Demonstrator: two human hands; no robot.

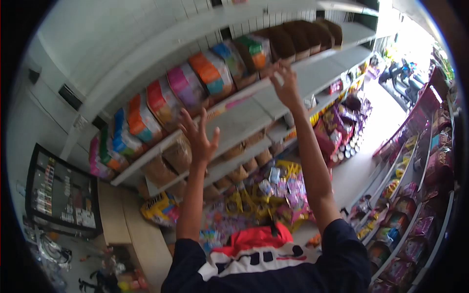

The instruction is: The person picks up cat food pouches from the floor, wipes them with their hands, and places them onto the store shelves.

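From where I sit, I look down past both forearms, raised toward a shelving unit, and I see both hands unclenched. The left hand has its fingers spread, pointing up toward the row, with its thumb out to the right and nothing in its grasp; it is nearest the pink pack. The right hand reaches higher, fingers apart and slightly bent, and I see nothing held in it; it is near the green-topped pack and the brown bags. Whether either hand touches a pack, I can't tell. These packs stand side by side on the upper shelf, and the row runs from lower left to upper right in my tilted view. The pink pack's long axis crosses that line, its top leaning to upper left and its bottom toward the shelf's front edge. The orange pack beside it points the same way. Below lies a lower board, and colourful packets are heaped beneath the forearms.
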